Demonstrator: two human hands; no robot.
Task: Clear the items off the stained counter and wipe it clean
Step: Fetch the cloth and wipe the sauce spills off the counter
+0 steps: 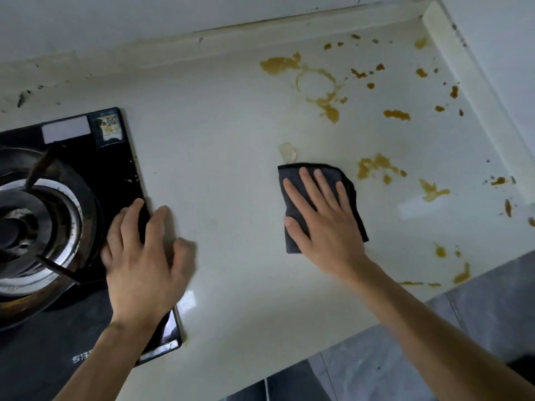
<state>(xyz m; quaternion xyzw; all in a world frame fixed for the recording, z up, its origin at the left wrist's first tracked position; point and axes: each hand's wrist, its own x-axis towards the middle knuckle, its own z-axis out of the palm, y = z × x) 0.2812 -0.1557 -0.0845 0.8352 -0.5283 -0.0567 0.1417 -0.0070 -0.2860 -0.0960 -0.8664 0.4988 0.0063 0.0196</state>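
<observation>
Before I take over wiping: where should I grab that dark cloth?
The cloth lies flat, pinned under the right hand. Probably pinch its free upper left corner, coming from above on the stove side; it pokes past the fingertips, clear of stains.

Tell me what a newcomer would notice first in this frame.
Orange-brown stains, one a ring, spatter the pale counter toward its far right corner. Mid-frame, the right hand presses a dark cloth flat. The left hand rests on the edge of the black stove at left.
</observation>
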